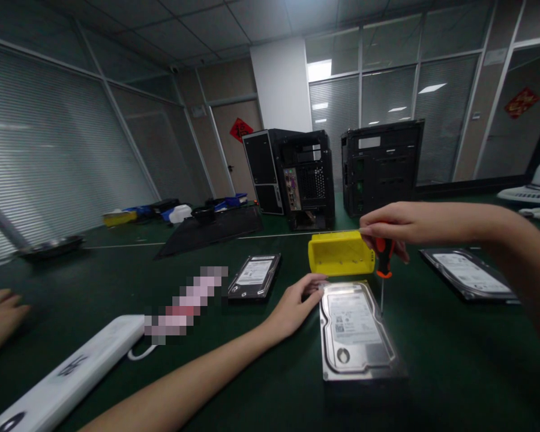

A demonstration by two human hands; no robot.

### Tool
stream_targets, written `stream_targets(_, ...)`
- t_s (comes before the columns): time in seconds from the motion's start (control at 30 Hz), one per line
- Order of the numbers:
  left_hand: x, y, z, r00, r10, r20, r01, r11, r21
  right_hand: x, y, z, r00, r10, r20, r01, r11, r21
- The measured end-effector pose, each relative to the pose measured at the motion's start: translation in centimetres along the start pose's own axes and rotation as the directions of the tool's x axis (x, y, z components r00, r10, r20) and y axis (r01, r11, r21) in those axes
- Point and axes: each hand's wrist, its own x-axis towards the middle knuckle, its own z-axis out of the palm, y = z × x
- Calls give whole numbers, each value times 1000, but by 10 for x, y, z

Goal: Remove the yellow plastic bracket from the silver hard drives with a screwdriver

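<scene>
Raised right hand (390, 223) grips a downturned screwdriver (384, 258); left hand (293, 306) holds a hard drive (353, 327) by its corner

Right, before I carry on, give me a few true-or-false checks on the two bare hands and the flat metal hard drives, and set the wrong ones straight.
1. The bare left hand touches the silver rectangular hard drive. True.
2. The bare right hand holds nothing. False: it grips a screwdriver with an orange-red and black handle.
3. The yellow plastic bin sits on top of the silver drive. False: it is on the table, beyond the drive's far edge.
4. Two tall black computer cases stand beyond the bin. True.
5. Only two hard drives are in view. False: there are three, with a black-edged left drive and a right drive besides the silver one.
</scene>
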Motion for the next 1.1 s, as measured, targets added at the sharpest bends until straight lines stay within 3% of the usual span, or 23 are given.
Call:
stream_targets(0.87, 1, -3, -1, 1000, -5, 7, 5, 1000, -7, -2, 4, 2, 1000, 7, 14, -8, 997, 77)
stream_targets(1.1, -1, -2, -1, 1000, -6, 5, 6, 1000, -15, -3, 5, -2, 1000, 6, 13, -6, 1000, -12)
